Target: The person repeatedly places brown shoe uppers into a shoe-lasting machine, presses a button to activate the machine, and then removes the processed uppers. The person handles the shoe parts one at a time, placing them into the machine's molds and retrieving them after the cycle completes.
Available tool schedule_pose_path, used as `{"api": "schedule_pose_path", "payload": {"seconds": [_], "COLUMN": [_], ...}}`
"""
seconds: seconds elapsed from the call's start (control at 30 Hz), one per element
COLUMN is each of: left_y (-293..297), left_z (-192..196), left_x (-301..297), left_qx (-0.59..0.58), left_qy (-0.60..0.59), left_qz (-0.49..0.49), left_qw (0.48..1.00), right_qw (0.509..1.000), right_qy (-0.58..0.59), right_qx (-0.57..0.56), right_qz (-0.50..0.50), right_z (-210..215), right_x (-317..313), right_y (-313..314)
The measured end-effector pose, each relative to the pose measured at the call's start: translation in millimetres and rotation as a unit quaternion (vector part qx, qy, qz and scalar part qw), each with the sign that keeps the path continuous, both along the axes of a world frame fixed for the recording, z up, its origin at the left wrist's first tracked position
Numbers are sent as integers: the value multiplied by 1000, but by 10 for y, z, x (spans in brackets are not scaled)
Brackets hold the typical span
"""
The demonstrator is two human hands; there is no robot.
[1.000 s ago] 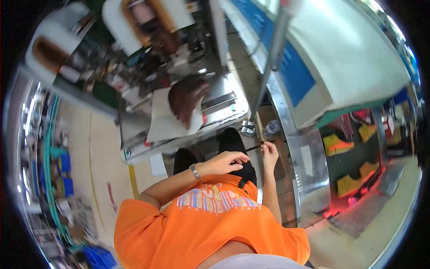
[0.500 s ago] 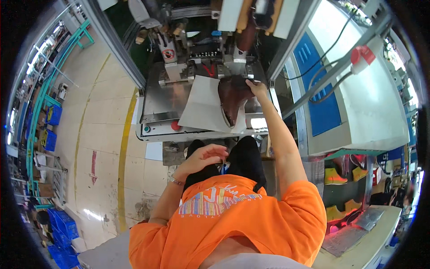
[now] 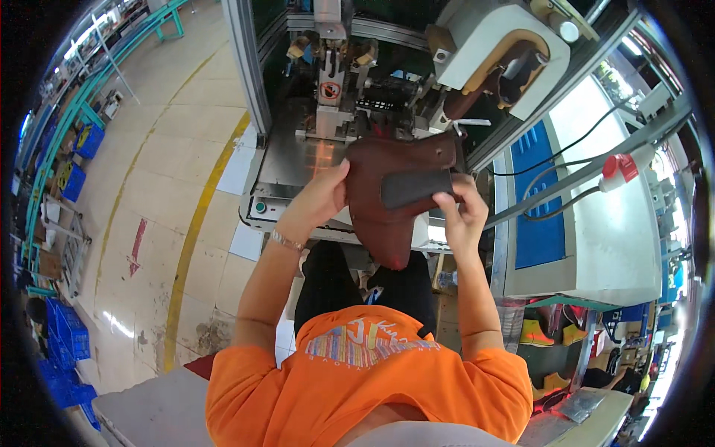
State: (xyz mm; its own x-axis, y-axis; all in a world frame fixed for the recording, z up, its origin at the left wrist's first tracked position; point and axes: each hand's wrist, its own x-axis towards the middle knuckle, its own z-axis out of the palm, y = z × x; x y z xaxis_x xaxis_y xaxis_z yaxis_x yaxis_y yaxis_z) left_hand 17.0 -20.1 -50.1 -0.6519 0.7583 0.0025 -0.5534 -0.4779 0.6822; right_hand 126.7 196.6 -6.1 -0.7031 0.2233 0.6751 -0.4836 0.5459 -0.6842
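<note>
A dark brown leather boot upper (image 3: 378, 223) is held up in front of the machine, its toe pointing down toward my lap. A dark grey panel (image 3: 417, 188), perhaps an elastic gusset, shows on its side. My left hand (image 3: 319, 200) is closed on the upper's left edge, thumb on top and the other fingers mostly hidden. At the opposite edge, my right hand (image 3: 465, 212) pinches the upper by the end of the grey panel, thumb in front.
Behind the upper stands a machine with a metal bed (image 3: 287, 170) and a clamp column (image 3: 330, 89). A white horseshoe-shaped fixture (image 3: 469, 56) with brown leather in it overhangs the right. A white cabinet (image 3: 607, 216) stands right; yellow boots (image 3: 536, 333) sit on shelves below it.
The boot upper has come off the white sheet on the bed and been raised toward me. My left hand has moved up from my lap and taken hold of it. The view has shifted.
</note>
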Motion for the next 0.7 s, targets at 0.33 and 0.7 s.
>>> {"api": "schedule_pose_path", "payload": {"seconds": [0.33,0.7], "left_y": [-142,-366], "left_z": [490,962], "left_x": [-175,18], "left_qx": [-49,-319], "left_qy": [10,276], "left_qz": [-99,-177], "left_qw": [994,889], "right_qw": [953,984], "right_qy": [121,-129], "right_qx": [275,41], "right_qz": [-31,118], "right_z": [-246,215], "right_x": [366,84], "right_y": [-170,310]}}
